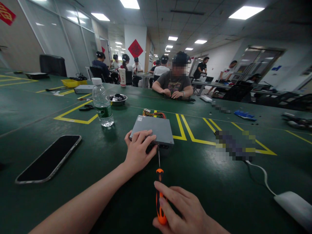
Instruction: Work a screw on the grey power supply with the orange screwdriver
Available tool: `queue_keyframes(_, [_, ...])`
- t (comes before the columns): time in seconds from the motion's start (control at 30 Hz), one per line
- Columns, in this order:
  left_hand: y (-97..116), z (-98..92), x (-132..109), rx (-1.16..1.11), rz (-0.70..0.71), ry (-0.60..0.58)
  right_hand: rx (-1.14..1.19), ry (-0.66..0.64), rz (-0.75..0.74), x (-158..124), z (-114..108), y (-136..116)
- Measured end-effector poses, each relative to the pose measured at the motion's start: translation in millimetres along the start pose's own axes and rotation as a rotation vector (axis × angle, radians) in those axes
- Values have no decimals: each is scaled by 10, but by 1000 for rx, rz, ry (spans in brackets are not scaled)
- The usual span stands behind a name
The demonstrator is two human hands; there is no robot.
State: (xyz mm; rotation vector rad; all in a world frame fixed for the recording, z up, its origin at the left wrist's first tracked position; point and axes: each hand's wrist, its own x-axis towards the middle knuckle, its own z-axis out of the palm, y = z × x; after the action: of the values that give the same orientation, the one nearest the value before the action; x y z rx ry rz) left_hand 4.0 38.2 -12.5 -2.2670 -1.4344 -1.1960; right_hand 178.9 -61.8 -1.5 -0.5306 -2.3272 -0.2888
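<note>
A grey metal box [156,128] with a white label and coloured wires at its far side lies on the green table [117,195]. My left hand [140,149] grips its near left corner, fingers on top and thumb at the near side. My right hand [180,204] holds an orange and black screwdriver [160,195] by the handle between thumb and fingers. The screwdriver's thin shaft points away from me, and its tip meets the near side of the box beside my left thumb. What the tip touches is too small to make out.
Left of the box stand a water bottle [103,104] and a metal bowl [117,99]; a phone [50,159] lies nearer. At the right are a white device [293,204] with a cable and a blue item [244,115]. A person [179,78] sits opposite.
</note>
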Motion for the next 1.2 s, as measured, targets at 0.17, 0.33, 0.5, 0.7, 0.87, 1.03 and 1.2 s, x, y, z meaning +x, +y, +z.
queue_keyframes(0.17, [-5, 15, -11, 6, -11, 3, 20, -67, 29, -8, -28, -8])
queue_keyframes(0.33, [-10, 24, -13, 8, -4, 2, -16, -73, -16, 30, 0, -12])
queue_keyframes(0.5, [3, 8, -2, 5, -3, -2, -3, -1, 41, -20, -31, -5])
queue_keyframes(0.7, [1, 4, -2, 7, -2, -9, -12, -136, 12, 15, -56, -13])
queue_keyframes(0.87, [-1, 9, -5, 9, -5, -3, -13, -19, 29, -63, -17, -3])
queue_keyframes(1.03, [-2, 5, -8, 7, -8, -4, 4, -86, 58, -34, -31, -7])
queue_keyframes(1.2, [-7, 12, -8, -3, -5, 2, -14, -96, 4, 19, -7, -11])
